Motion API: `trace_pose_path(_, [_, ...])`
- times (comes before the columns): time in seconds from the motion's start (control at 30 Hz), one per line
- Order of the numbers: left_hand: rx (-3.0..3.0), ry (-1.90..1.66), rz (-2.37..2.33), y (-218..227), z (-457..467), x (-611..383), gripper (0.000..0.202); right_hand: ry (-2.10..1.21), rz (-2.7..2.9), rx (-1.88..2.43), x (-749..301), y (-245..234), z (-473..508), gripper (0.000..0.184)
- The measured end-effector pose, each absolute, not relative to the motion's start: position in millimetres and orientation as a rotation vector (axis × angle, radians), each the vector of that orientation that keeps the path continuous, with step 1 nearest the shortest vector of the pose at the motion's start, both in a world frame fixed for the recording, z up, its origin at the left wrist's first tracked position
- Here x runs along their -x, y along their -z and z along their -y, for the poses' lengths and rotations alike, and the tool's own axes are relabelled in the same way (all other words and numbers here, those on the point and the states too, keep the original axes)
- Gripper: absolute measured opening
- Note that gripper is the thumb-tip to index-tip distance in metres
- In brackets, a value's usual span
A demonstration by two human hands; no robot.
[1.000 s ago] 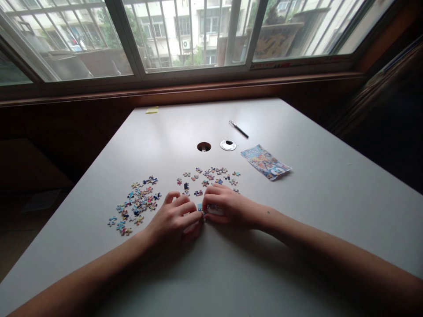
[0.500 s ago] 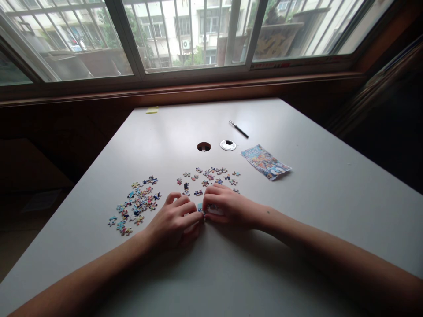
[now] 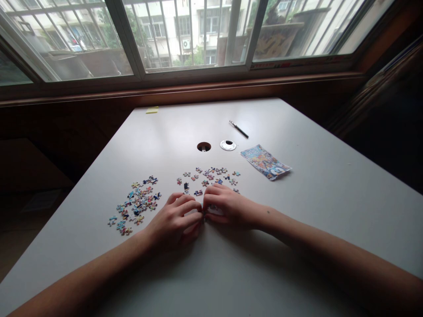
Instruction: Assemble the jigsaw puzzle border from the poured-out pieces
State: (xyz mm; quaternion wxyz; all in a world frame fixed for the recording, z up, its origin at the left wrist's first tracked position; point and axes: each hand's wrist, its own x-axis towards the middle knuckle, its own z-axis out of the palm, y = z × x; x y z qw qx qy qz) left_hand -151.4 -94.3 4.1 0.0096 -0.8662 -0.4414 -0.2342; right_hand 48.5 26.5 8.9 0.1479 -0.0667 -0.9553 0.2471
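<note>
My left hand [image 3: 181, 219] and my right hand [image 3: 228, 204] meet fingertip to fingertip over the white table [image 3: 211, 273]. Both have curled, pinching fingers. Between them are joined or adjoining jigsaw pieces [image 3: 214, 208], mostly covered by my right hand; how they fit together cannot be made out. Left of my left hand spreads a pile of loose jigsaw pieces [image 3: 142, 200]. Beyond my knuckles lies a second, looser group of jigsaw pieces [image 3: 209, 176], some of them partly behind my right hand.
A printed picture sheet [image 3: 266, 163] lies to the right of the pieces. Farther back are a black pen [image 3: 239, 129], a round silver cover [image 3: 228, 145] and a cable hole [image 3: 204, 147] in the tabletop. A yellow sticky note [image 3: 152, 110] is at the far left edge, below the window.
My left fingers have straightened slightly and closed in on my right fingertips, covering the bluish piece that showed between the hands. The loose pieces have stayed in place.
</note>
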Motion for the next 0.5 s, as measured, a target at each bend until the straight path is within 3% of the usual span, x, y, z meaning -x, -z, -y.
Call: trace_pose_path(0.5, [2.719,0.73,1.379,-4.1,94.0,152.4,0.011,-0.701,2.755,0.197,-47.8,-9.6,-26.1,0.007])
